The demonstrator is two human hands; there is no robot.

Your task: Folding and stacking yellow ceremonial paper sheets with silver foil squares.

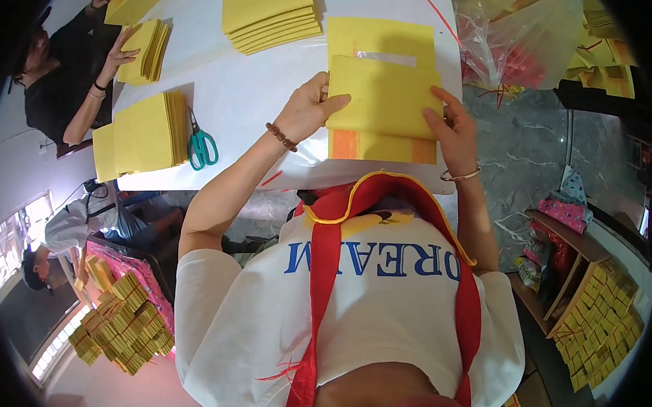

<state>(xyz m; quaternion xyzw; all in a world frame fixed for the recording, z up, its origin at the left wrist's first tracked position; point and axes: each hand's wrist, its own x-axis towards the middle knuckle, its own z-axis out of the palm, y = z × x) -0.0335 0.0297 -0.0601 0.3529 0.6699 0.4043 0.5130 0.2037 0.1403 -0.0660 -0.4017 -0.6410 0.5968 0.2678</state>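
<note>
A folded yellow paper (pixel 384 97) lies in front of me near the table's edge. My left hand (pixel 312 107) pinches its left edge, the thumb on top. At the opposite edge my right hand (pixel 454 130) grips the paper between thumb and fingers. Under the fold, on the near side, shows a yellow sheet with orange patches (pixel 384 148). Beyond it extends more yellow paper (pixel 380 35) with a pale shiny strip partly covered by the fold. How many sheets lie there cannot be made out.
Teal-handled scissors (pixel 202 146) lie beside a yellow paper stack (pixel 147 134). Another fanned stack (pixel 272 19) sits at the back. On the left, a co-worker's hand (pixel 121 53) touches more paper. A clear plastic bag (pixel 518 41) stands past the table's right edge. Bundles (pixel 601 324) fill a shelf.
</note>
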